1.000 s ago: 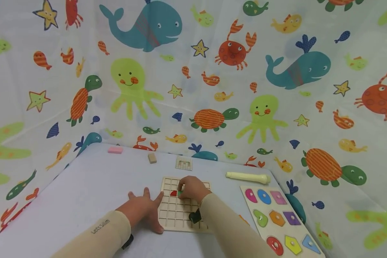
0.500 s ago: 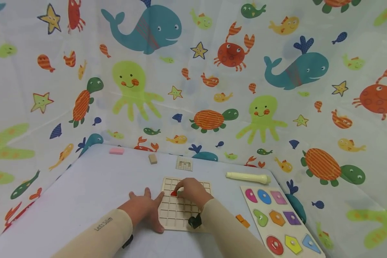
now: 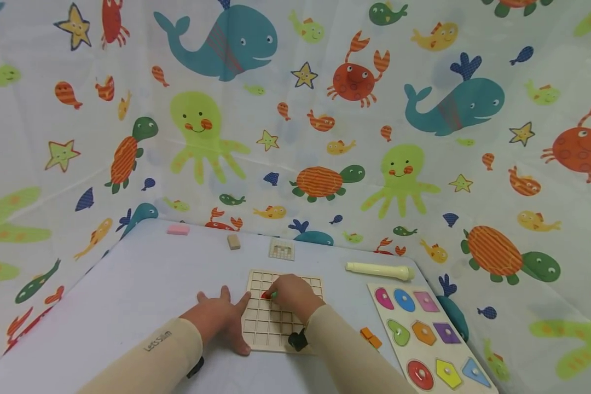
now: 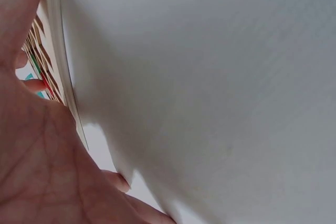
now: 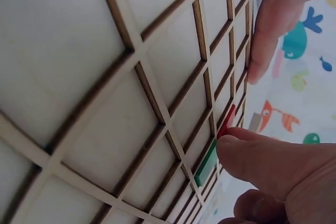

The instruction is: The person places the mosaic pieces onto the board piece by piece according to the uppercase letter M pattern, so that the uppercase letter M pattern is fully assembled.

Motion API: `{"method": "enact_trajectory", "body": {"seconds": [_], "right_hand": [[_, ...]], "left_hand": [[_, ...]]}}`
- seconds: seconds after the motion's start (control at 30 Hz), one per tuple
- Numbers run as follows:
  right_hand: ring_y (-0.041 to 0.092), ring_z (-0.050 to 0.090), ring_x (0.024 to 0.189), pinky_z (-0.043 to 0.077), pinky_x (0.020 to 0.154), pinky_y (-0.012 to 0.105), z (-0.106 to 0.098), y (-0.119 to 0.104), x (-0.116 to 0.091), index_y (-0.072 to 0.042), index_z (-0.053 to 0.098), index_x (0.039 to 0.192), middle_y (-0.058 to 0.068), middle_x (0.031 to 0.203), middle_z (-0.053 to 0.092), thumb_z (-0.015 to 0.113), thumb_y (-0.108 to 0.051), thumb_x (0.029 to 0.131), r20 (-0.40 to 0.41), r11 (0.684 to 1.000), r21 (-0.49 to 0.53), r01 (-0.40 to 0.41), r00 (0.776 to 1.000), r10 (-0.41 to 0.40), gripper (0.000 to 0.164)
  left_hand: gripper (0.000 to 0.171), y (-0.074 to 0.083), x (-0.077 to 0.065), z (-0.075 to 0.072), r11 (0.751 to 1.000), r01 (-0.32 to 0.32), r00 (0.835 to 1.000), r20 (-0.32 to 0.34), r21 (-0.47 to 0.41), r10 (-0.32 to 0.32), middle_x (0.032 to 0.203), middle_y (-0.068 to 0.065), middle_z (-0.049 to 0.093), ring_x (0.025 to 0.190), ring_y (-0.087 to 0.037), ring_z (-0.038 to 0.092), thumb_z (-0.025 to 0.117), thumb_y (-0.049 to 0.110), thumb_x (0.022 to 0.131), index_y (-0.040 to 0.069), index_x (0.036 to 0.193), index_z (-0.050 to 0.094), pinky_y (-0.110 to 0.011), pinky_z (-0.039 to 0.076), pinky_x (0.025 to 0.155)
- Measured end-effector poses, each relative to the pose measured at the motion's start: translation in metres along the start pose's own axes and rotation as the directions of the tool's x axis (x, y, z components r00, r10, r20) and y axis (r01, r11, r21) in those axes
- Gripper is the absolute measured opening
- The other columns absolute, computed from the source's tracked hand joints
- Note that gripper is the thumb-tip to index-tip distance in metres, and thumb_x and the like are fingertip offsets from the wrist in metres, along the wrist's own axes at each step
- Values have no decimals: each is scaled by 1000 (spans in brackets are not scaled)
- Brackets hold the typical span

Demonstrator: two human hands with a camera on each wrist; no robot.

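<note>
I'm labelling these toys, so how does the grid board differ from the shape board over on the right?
The grid board is divided into squares; the shape board carries coloured shapes with knobs. The grid board has the left hand at its edge; the shape board, farther right, has no hand on it. Both are pale, flat boards on the white table.

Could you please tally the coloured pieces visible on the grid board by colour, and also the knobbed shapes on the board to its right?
Red piece: 1
Green piece: 1
Knobbed shapes: 9
Total: 11
</note>
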State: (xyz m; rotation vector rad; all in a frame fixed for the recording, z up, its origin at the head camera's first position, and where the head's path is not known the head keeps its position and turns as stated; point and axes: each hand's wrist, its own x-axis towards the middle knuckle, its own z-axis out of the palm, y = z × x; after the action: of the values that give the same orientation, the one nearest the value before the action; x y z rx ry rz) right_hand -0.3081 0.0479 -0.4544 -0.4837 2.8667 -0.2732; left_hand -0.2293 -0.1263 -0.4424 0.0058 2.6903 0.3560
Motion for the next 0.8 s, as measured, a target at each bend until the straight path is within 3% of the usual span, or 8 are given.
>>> {"method": "enact_trajectory", "body": {"seconds": [0.2,0.37,0.4,0.5,0.57,0.63,0.7,0.8], "right_hand": [[19,71,118,56,107,41,-1,4,-9,-28,85,113,-7,122,80,81,-18,95,-10,999,-45,-6,1000,6,21],[23,66,134,54,112,46,-6,13,-30,-31,78,131,-4,136,75,79,-23,97,-93,999,36,-14,996,17,34],[23,67,131,56,109,46,-8,15,-36,-31,76,134,-2,136,75,79,-25,98,-120,997,73,-5,993,14,37],[24,73,88,63,80,44,-11,24,-61,-30,72,140,8,107,76,76,-27,100,-149,941,337,27,989,25,40],[20,58,61,56,59,38,-11,32,-79,-29,71,141,6,80,64,74,-28,101,-161,845,533,53,986,39,41],[16,39,50,42,49,30,-10,39,-96,-27,70,142,1,66,45,76,-30,100,-194,753,655,66,977,84,43],[14,33,52,33,49,25,-11,45,-110,-27,69,143,-4,65,36,80,-34,97,-252,742,666,76,959,128,49],[15,30,58,24,52,27,-10,55,-123,-26,68,145,-3,68,35,86,-38,90,-333,795,604,46,922,199,59]], "left_hand": [[132,4,1,1,1000,-13,1000,7,-12,13,171,-36,19,143,-83,12,97,67,59,27,168,33,-88,33,106],[133,4,3,2,999,-10,1000,8,-30,10,171,-35,20,143,-83,12,98,66,58,28,167,33,-89,34,105],[133,4,4,3,1000,-8,1000,7,-30,8,171,-35,20,143,-83,12,98,66,58,27,167,34,-89,33,105],[133,2,6,5,1000,-5,1000,9,-21,5,170,-37,20,142,-84,12,98,67,57,27,167,34,-89,33,105],[134,1,8,6,1000,-7,1000,16,-24,7,170,-37,19,142,-84,11,98,67,57,27,167,34,-89,32,105],[133,-2,10,7,1000,-10,1000,17,-25,10,170,-38,18,141,-85,10,98,66,57,27,167,34,-90,32,105],[132,-3,10,6,999,-12,1000,19,-32,13,171,-38,16,141,-85,8,98,65,59,26,168,33,-90,30,106],[130,-4,11,6,999,-21,1000,20,-32,21,170,-39,15,141,-85,8,98,63,61,25,168,33,-89,28,109]]}}
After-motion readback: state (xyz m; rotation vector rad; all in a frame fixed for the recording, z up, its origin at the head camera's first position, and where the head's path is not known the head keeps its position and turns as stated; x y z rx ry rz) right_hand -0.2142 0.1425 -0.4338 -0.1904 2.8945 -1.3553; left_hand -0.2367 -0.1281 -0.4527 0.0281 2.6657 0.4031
